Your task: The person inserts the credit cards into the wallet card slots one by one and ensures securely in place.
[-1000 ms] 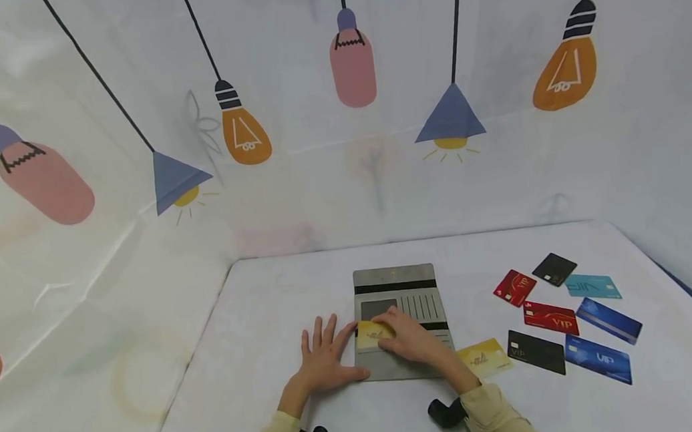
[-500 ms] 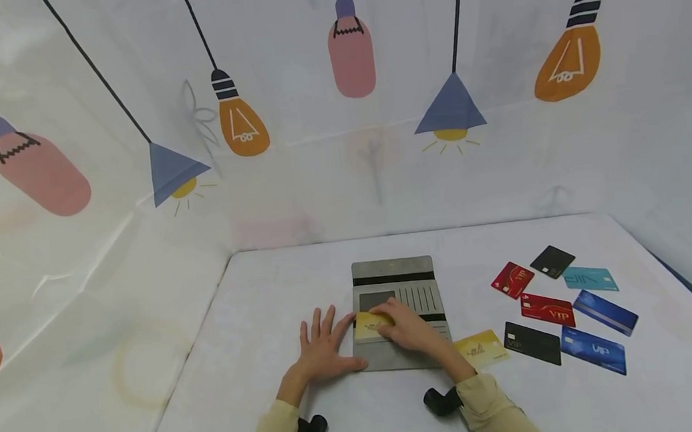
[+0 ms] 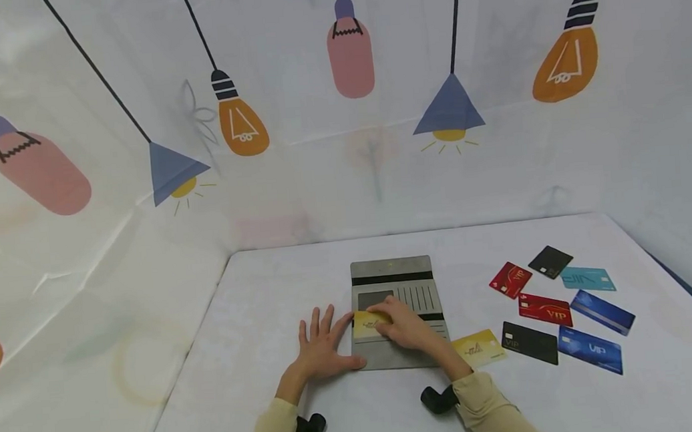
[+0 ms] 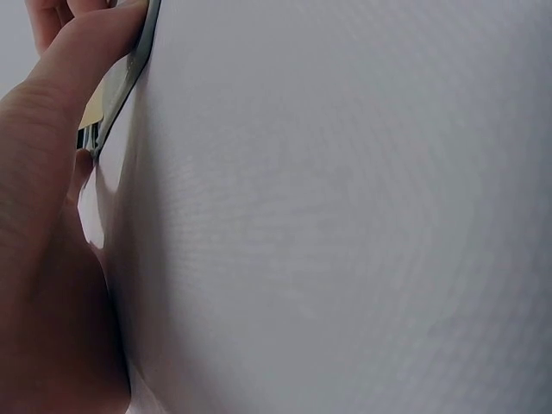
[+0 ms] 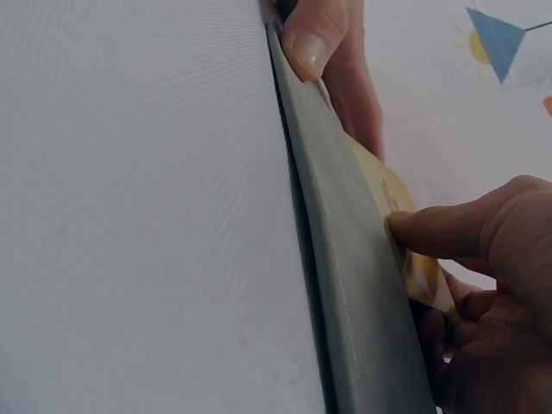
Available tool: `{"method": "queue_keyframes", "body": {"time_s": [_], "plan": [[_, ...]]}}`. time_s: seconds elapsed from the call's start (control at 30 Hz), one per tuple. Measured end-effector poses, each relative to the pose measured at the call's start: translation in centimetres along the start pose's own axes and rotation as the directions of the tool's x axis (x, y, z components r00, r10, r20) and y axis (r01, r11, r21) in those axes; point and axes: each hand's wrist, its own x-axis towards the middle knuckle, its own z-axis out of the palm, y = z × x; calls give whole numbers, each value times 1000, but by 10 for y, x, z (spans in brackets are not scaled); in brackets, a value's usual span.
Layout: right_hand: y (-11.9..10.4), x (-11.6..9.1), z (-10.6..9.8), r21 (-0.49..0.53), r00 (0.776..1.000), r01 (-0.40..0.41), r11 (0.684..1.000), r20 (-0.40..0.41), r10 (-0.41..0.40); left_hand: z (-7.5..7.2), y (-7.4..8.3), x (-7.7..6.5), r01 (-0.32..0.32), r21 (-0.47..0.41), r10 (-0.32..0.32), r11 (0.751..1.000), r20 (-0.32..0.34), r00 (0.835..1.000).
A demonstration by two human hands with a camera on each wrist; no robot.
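A grey card holder [image 3: 390, 266] with black bands and narrow slots lies opened flat on the table. My right hand [image 3: 411, 326] pinches a gold card [image 3: 363, 324] by its right end, at the holder's left half. In the right wrist view, the right thumb presses on the face of the gold card [image 5: 392, 185]; whether its lower edge sits inside a pocket cannot be made out. My left hand [image 3: 324, 353] is spread on the table, its thumb on the holder's lower left edge. The left index fingertip reaches the card's upper left corner.
A second gold card [image 3: 478, 348] lies beside the right forearm. Further right are black cards [image 3: 530, 343] [image 3: 551, 262], red cards [image 3: 544, 309] [image 3: 510, 280], blue cards [image 3: 590, 349] [image 3: 602, 312] and a teal card [image 3: 588, 279]. A patterned curtain [image 3: 319, 178] stands behind the table.
The head view has shifted slightly, moving everything a little up in the picture. Both hands, the gold card and the holder keep nearly the same places relative to each other.
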Motion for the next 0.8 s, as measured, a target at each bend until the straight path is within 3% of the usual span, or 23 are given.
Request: {"method": "queue_keyframes", "body": {"time_s": [0.27,0.53,0.8], "plan": [[1,0,0,9,1000,22,1000,-3,-22,1,0,0,3,-5,-3,1000,-3,1000],[-4,0,-1,-25,995,28,999,92,-25,3,-2,-1,13,-1,-13,1000,-9,1000],[-3,-5,0,-27,997,6,1000,75,-4,4,-3,2,0,-8,0,1000,-12,1000]]}}
